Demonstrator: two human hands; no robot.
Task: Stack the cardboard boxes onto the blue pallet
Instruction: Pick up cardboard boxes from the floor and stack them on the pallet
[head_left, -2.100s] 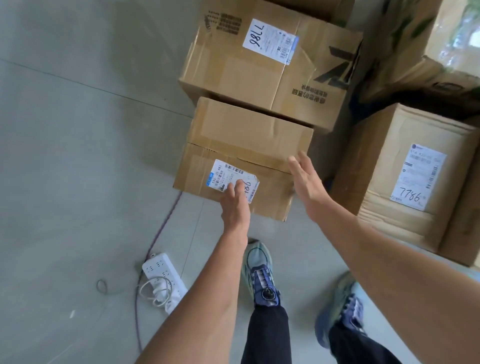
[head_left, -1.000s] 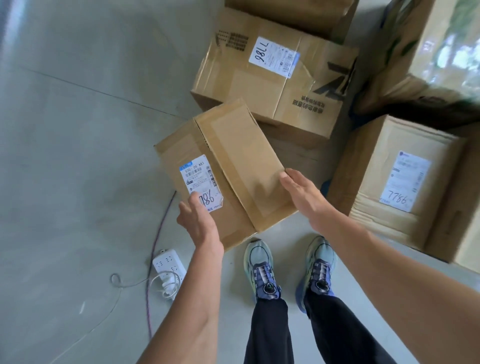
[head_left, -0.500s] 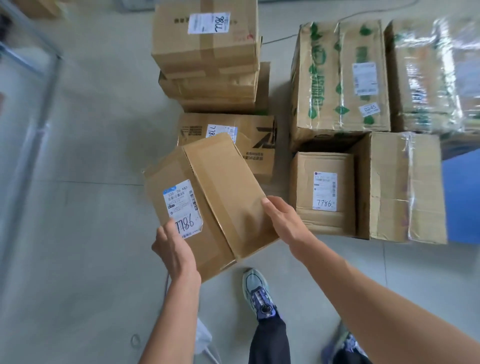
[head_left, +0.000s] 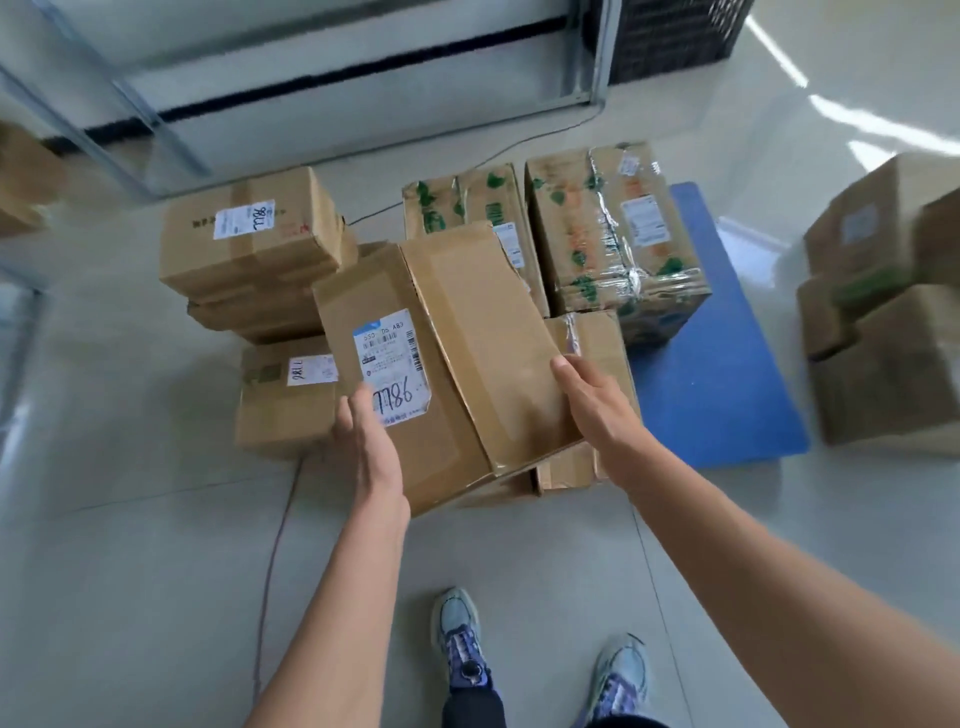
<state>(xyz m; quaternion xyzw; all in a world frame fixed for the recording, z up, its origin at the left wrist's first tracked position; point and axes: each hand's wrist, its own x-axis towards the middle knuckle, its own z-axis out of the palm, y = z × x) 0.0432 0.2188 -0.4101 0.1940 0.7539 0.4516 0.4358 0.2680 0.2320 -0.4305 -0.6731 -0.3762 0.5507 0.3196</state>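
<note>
I carry a brown cardboard box (head_left: 441, 364) with a white label reading 7786, tilted in front of me. My left hand (head_left: 366, 441) presses flat on its labelled face near the lower corner. My right hand (head_left: 592, 400) grips its right end, thumb on the taped top. The blue pallet (head_left: 727, 374) lies on the floor to the right, behind the box. On it stand green-printed boxes (head_left: 457, 202), a plastic-wrapped box (head_left: 618, 244) and a lower plain box (head_left: 602, 338), which the held box partly hides.
On the floor at left stand stacked boxes (head_left: 249, 239) and another box (head_left: 285, 410). More boxes (head_left: 883, 353) sit right of the pallet, blurred. A thin cable (head_left: 270, 561) runs across the floor on the left. Behind are a metal frame (head_left: 130, 104) and a black crate (head_left: 675, 36).
I lifted the box off the floor pile and turned it. It now hangs higher and further right, over the front boxes on the pallet; my view has swung up.
</note>
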